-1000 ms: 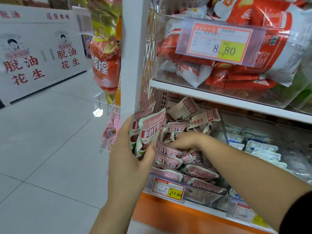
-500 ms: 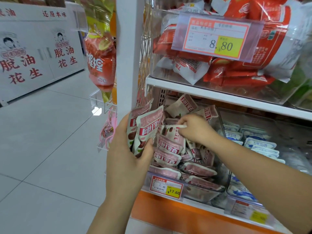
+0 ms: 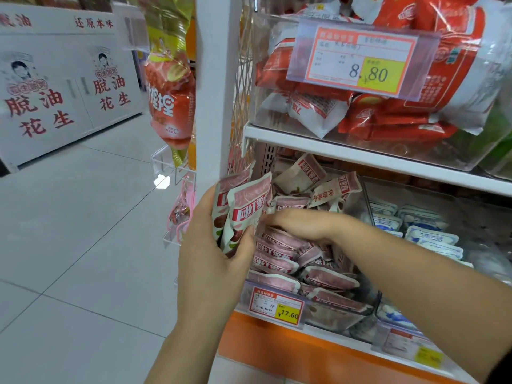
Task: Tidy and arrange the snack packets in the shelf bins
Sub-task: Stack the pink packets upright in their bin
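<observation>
Pink-red snack pkts (image 3: 277,259) heaped in clear bin (image 3: 372,306), lower shelf (image 3: 277,351), behind 17.60 tag (image 3: 277,307). Gripping two pkts (image 3: 243,212) upright w/ L hand (image 3: 210,261) at bin's left edge, thumb across fronts. Reaching R hand (image 3: 302,225) palm-down over heap, fingertips by held pkts; can't tell if holding anything.

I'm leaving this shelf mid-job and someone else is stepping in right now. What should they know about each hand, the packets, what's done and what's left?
Left hand: grip on a small upright stack of pink packets, held at the bin's left side.
Right hand: palm down inside the clear bin, on the loose pile; I cannot tell whether it holds a packet.
Done: a few packets gathered and faced in the left hand.
Left: most packets in the bin lie jumbled, some flat and some tilted; they need gathering and setting in rows.
</observation>
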Available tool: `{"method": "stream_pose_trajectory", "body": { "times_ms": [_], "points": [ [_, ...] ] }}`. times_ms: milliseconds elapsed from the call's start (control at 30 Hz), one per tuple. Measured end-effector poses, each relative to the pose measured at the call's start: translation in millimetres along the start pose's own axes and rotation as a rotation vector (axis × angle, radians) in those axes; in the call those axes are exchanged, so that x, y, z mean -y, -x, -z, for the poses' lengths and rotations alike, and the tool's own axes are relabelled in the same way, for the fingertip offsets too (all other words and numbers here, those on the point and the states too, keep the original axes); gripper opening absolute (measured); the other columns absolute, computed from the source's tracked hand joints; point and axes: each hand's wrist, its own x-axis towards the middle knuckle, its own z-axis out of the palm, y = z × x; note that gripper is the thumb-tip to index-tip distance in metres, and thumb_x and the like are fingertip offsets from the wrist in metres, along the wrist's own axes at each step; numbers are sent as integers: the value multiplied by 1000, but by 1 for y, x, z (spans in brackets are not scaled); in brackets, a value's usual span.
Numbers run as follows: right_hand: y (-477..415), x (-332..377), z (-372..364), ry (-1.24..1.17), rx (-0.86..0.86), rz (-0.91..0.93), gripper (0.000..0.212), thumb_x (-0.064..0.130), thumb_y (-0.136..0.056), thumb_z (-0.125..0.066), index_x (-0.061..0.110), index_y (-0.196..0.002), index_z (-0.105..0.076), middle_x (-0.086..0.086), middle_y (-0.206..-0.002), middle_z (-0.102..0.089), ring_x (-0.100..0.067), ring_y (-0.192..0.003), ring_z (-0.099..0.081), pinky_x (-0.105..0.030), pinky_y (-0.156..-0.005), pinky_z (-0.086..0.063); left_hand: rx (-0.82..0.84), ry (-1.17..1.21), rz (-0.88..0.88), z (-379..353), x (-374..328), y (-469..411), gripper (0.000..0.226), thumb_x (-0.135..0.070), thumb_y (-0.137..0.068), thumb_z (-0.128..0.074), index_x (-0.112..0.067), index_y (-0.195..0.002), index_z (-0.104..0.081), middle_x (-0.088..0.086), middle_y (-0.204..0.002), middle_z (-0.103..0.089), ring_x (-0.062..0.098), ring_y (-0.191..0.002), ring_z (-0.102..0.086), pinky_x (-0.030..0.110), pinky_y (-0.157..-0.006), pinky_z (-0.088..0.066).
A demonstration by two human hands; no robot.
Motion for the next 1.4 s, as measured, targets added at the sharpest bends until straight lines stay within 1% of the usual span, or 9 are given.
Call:
{"method": "stream_pose_trajectory", "body": {
  "times_ms": [200, 367, 500, 633, 767, 900, 1067, 1233, 1400],
  "points": [
    [-2, -13, -13, -85, -95, -137, 34, 20, -96, -43, -3, -112, -63, -23, -121, -61, -37, -113, -56, -46, -99, -44, -2, -14, -7, 0, 2, 0, 84, -7, -80, -68, -80, -99, -32, -45, -99, -54, -17, -96, -56, -1, -76, -40],
    [4, -20, -18, -220, -361, -85, 8, 26, -82, -69, 19, -84, -73, -11, -98, -71, -23, -97, -65, -35, -86, -50, -6, -26, -18, -3, 3, 1, 89, -1, -79, -67, -81, -98, -32, -47, -96, -54, -19, -92, -56, -2, -72, -40],
    [23, -30, -17, -376, -467, -96, 27, 11, -85, -65, 13, -111, -59, -5, -99, -61, -16, -79, -58, -24, -65, -44, 0, -27, -19, -7, 7, 3, 78, -8, -80, -69, -74, -103, -34, -49, -100, -52, -20, -94, -54, -3, -75, -40],
    [35, -39, -14, -71, -452, -161, 70, 29, -77, -74, 23, -137, -37, -4, -126, -38, -14, -105, -45, -20, -82, -37, 6, -30, -8, -13, 9, 5, 70, -9, -81, -69, -65, -107, -36, -49, -101, -50, -19, -96, -53, -2, -77, -40],
    [30, -40, -3, 55, -257, -196, 55, 44, -80, -67, 22, -129, -56, 2, -140, -49, -15, -110, -54, -25, -87, -43, 3, -31, 7, -17, 9, 4, 66, -9, -80, -70, -61, -106, -37, -50, -99, -49, -20, -95, -53, -3, -75, -39],
    [30, -37, 5, 105, -122, -202, 40, 45, -85, -62, 13, -108, -71, 1, -104, -69, -16, -83, -64, -26, -71, -47, 5, -18, 11, -18, 9, 5, 67, -9, -81, -69, -62, -105, -37, -50, -96, -51, -19, -93, -55, -3, -73, -39],
    [30, -31, 5, 241, 18, -220, 47, 46, -93, -48, 15, -125, -61, -3, -109, -62, -16, -86, -54, -24, -77, -41, 6, -27, 4, -20, 8, 4, 71, -7, -80, -69, -67, -101, -38, -50, -97, -51, -20, -92, -55, -4, -71, -39],
    [29, -31, 8, 238, -149, -174, 56, 39, -80, -69, -1, -120, -61, -13, -131, -58, -29, -115, -58, -40, -98, -47, 4, -23, 6, -19, 6, 3, 67, -7, -80, -69, -61, -103, -38, -53, -96, -48, -23, -92, -53, -5, -70, -38],
    [29, -20, 19, 312, -401, -33, 25, 3, -82, -63, 27, -82, -65, 0, -115, -64, -21, -92, -63, -33, -77, -53, 4, -9, -1, -16, 5, 3, 76, -4, -80, -68, -70, -101, -36, -49, -96, -53, -20, -92, -55, -3, -70, -39]
  ]
}}
